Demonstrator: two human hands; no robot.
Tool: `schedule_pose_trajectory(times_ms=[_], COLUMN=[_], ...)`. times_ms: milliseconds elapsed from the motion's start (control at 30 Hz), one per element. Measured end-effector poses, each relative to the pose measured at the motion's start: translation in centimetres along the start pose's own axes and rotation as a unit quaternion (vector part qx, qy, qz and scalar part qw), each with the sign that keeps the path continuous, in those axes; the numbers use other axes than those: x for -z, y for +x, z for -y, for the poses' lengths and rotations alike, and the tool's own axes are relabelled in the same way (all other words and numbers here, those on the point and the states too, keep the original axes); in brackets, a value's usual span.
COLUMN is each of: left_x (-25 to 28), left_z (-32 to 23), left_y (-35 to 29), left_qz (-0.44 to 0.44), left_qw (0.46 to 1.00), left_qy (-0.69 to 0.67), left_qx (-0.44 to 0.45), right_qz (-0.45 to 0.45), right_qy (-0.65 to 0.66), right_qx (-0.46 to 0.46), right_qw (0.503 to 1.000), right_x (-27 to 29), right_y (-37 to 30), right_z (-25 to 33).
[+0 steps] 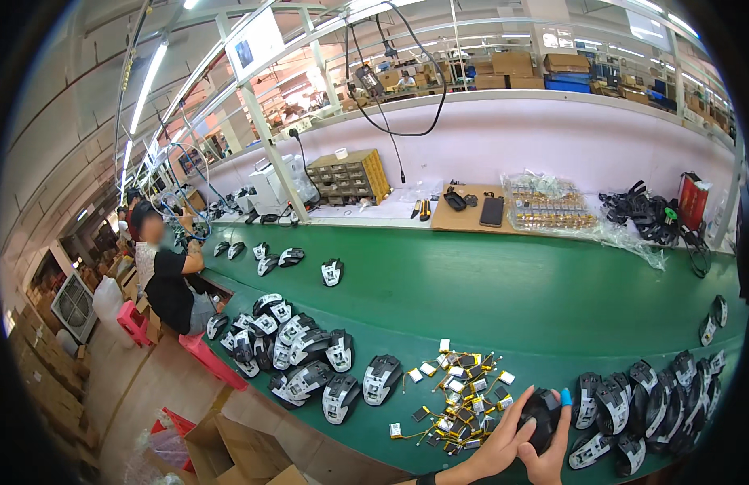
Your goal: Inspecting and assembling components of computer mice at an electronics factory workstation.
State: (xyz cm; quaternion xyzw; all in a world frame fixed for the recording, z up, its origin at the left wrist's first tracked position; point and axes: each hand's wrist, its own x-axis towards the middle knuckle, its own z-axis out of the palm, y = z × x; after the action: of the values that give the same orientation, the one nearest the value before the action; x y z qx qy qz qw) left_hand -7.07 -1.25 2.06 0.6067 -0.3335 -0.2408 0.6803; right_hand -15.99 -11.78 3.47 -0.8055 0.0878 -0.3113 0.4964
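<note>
Both my hands are closed around a black computer mouse (541, 422) at the lower right, above the green bench. My left hand (504, 443) grips its left side, and my right hand (554, 453), with a blue finger cot on one finger, holds the right side. Its dark rounded face shows; the other side is hidden. Just left of my hands lies a loose heap of small silver and black battery cells (459, 400) with thin yellow and dark wires. Close on the right stands a crowd of black and white mouse bodies (613, 402).
More mouse bodies (310, 343) lie in a pile at the left, with several farther back. A cardboard sheet (463, 217) and plastic-wrapped trays (550, 206) sit by the wall. A cable loop (441, 97) hangs overhead. A co-worker (166, 275) sits at the far left.
</note>
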Motion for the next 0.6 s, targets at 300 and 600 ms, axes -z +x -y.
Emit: schedule_pose_trajectory(times_ms=[300, 600], left_x=[1.3, 23.6], left_z=[-5.7, -6.6], left_y=[1.8, 16.2], left_qz=[0.354, -0.032], left_qw=[0.925, 0.868], left_qy=[-0.114, 0.494], left_qx=[0.077, -0.045], right_qz=[-0.007, 0.205], right_qy=[0.131, 0.383], right_qx=[-0.151, -0.414], right_qw=[0.980, 0.800], right_x=[7.2, 13.0], right_y=[-3.6, -12.5], right_z=[-1.1, 0.0])
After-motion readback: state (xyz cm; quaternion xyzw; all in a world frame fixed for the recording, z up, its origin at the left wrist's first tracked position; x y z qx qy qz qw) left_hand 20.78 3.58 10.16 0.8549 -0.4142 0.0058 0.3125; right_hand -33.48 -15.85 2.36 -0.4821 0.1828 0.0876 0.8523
